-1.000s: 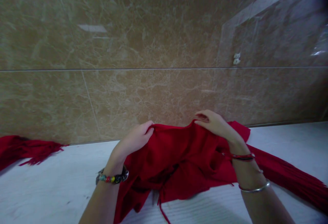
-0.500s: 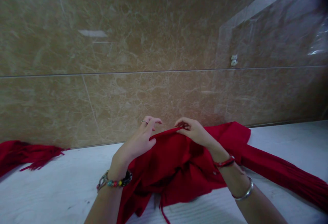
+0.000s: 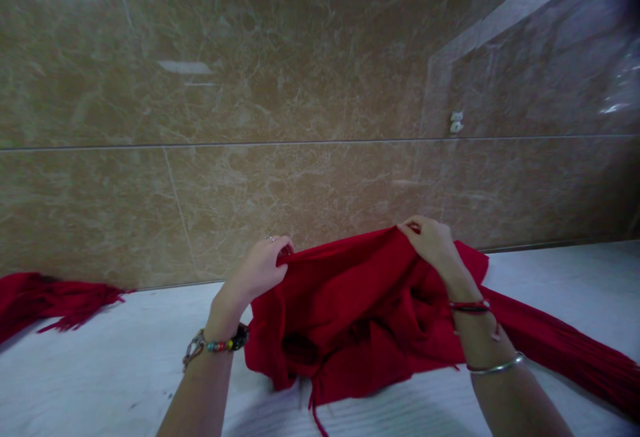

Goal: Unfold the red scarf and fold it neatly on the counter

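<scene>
A red fringed scarf (image 3: 345,290) lies bunched in front of me, its upper edge lifted and drawn taut between my hands. My left hand (image 3: 261,267) is closed on the left end of that edge, fingers curled over the cloth. Farther right, my right hand (image 3: 431,244) pinches the same edge between thumb and fingertips. Below the held edge the cloth sags in loose folds, and a few thin strands hang at its lower side. A long red strip with a fringed end (image 3: 565,344) runs out to the right; where it joins the bunched cloth is partly hidden by my right forearm.
A second red fringed piece (image 3: 55,300) lies at the far left. All this rests on a white table (image 3: 165,357) with a few dark specks. Behind it rises a glossy brown marble-tiled wall (image 3: 310,90), which carries a small white figure (image 3: 456,122).
My right hand has moved right along the scarf's edge and slightly up, stretching it. My left hand has shifted a little left and closed on the edge.
</scene>
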Motion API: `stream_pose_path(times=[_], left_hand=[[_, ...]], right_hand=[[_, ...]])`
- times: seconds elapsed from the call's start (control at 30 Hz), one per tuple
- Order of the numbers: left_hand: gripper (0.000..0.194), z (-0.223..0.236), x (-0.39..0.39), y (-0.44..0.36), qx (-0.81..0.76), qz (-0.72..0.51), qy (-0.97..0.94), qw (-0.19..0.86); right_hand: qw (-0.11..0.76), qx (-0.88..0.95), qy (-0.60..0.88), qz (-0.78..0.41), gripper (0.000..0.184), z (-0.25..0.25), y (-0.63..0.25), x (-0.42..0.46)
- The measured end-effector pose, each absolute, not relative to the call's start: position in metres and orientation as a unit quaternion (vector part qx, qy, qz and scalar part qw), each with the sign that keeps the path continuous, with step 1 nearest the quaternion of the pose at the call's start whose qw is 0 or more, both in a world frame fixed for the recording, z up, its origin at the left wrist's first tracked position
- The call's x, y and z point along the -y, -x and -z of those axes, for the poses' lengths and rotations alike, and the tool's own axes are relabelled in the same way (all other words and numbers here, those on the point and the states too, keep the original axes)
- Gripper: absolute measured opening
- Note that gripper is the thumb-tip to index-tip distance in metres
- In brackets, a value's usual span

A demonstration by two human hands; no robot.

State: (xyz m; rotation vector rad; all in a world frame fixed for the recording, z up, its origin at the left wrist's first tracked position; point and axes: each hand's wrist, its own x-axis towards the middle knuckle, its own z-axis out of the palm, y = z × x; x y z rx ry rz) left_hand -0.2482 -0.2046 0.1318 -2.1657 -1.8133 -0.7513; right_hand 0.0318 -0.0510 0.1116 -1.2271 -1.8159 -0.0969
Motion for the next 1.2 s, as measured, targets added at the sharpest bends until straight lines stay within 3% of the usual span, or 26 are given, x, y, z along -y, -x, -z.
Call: stream_pose_path(times=[0.13, 0.23, 0.3, 0.4, 0.57, 0.7, 0.8, 0.9, 1.07, 1.2], left_hand=[[0.022, -0.134, 0.210, 0.241, 0.609, 0.294, 0.736, 0.034], [0.015, -0.134, 0.209, 0.227, 0.599, 0.326, 0.730, -0.046], [0.016, -0.134, 0.208, 0.218, 0.592, 0.340, 0.727, -0.070], [0.019, -0.133, 0.207, 0.211, 0.582, 0.344, 0.734, -0.061], [0.014, -0.135, 0.211, 0.215, 0.545, 0.352, 0.756, -0.087], [0.015, -0.137, 0.215, 0.219, 0.514, 0.374, 0.762, -0.124], [0.017, -0.140, 0.218, 0.219, 0.518, 0.361, 0.768, -0.104], [0.016, -0.140, 0.219, 0.221, 0.556, 0.329, 0.760, -0.071], [0.013, -0.134, 0.213, 0.228, 0.653, 0.273, 0.706, 0.026], [0.013, -0.130, 0.207, 0.226, 0.667, 0.307, 0.673, 0.083]], right_hand=[[0.335, 0.772, 0.537, 0.061, 0.016, -0.104, -0.044, 0.043], [0.285, 0.873, 0.396, -0.002, 0.020, -0.108, -0.033, 0.059], [0.277, 0.923, 0.262, -0.056, 0.034, -0.113, -0.016, 0.079], [0.292, 0.937, 0.159, -0.109, 0.042, -0.116, 0.015, 0.111], [0.352, 0.910, 0.163, -0.142, 0.033, -0.105, 0.048, 0.125], [0.328, 0.910, 0.157, -0.200, 0.029, -0.104, 0.044, 0.115], [0.297, 0.915, 0.155, -0.223, 0.021, -0.109, 0.038, 0.112], [0.340, 0.899, 0.176, -0.214, 0.020, -0.114, 0.032, 0.111], [0.447, 0.849, 0.255, -0.121, 0.018, -0.120, 0.004, 0.091], [0.450, 0.824, 0.344, -0.038, 0.018, -0.120, -0.018, 0.071]])
